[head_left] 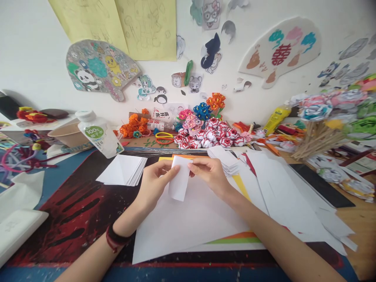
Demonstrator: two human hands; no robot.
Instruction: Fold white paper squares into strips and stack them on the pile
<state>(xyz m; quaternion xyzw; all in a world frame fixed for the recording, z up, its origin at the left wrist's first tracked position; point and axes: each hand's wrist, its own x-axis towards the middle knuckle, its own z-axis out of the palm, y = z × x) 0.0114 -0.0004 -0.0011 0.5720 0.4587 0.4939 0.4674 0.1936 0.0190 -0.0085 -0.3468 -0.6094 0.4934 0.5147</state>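
Note:
A small folded white paper strip is held up over a large white sheet. My left hand pinches its left top edge between thumb and fingers. My right hand pinches the right top edge. Both hands hover just above the sheet, close together. A red and black band circles my left wrist.
A stack of white squares lies to the left, another stack to the right. A white bottle and paper bowl stand at the back left. Paper roses line the wall; long white strips spread to the right.

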